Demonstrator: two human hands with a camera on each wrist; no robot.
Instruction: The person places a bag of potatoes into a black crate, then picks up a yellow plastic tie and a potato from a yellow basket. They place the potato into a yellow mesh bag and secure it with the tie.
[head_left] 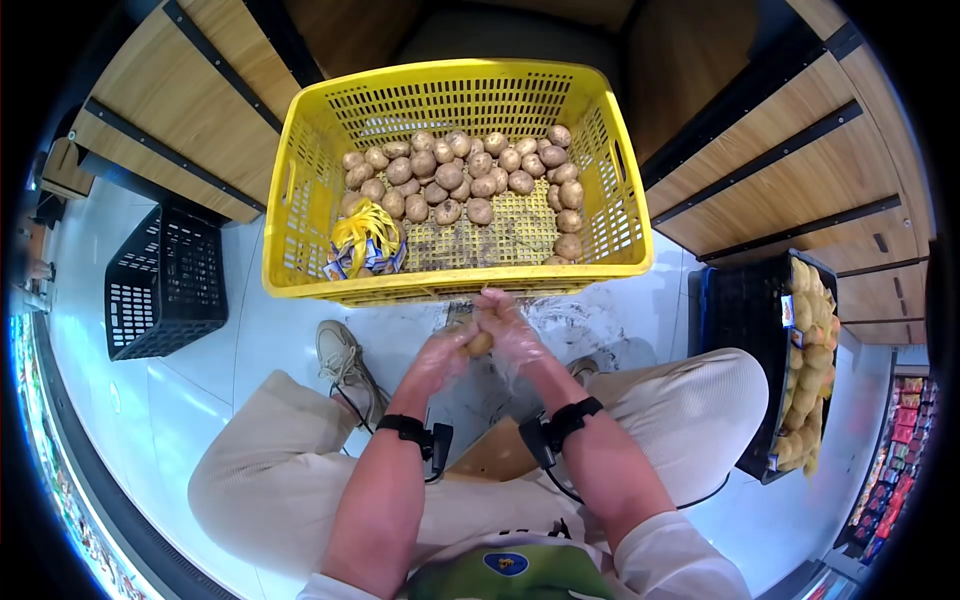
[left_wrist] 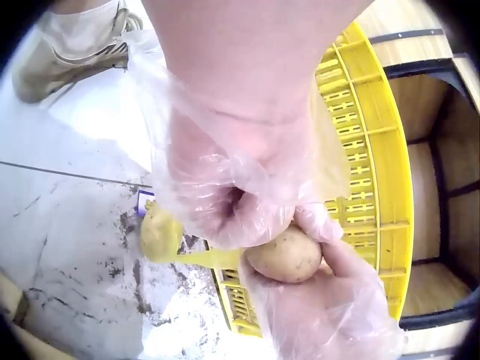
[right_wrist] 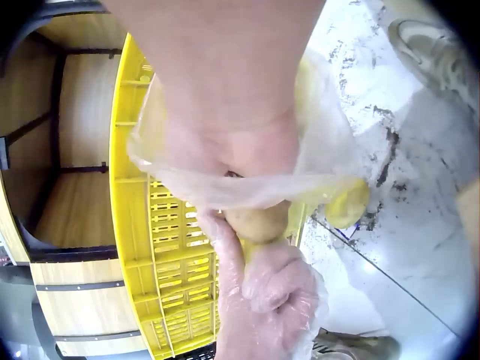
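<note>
Both my hands wear thin clear plastic gloves and meet over the floor just in front of a yellow crate [head_left: 450, 283]. Between them is one small tan potato [head_left: 480, 343] [left_wrist: 285, 255] [right_wrist: 255, 221]. My left hand [head_left: 447, 352] [left_wrist: 225, 195] curls its fingers on the potato from one side. My right hand [head_left: 512, 335] [left_wrist: 330, 307] grips it from the other. The crate holds several loose potatoes [head_left: 470, 175] along its far side and a bunched yellow net bag [head_left: 368, 238] in its near left corner. A yellowish lump [left_wrist: 161, 232] shows under the hands; what it is I cannot tell.
An empty black crate [head_left: 165, 280] stands on the floor at the left. Another black crate [head_left: 740, 330] at the right holds yellowish produce [head_left: 810, 380]. Wooden shelving [head_left: 790, 180] surrounds the yellow crate. My shoe [head_left: 345, 360] and bent knees flank the hands. The floor tile below is dirt-smeared.
</note>
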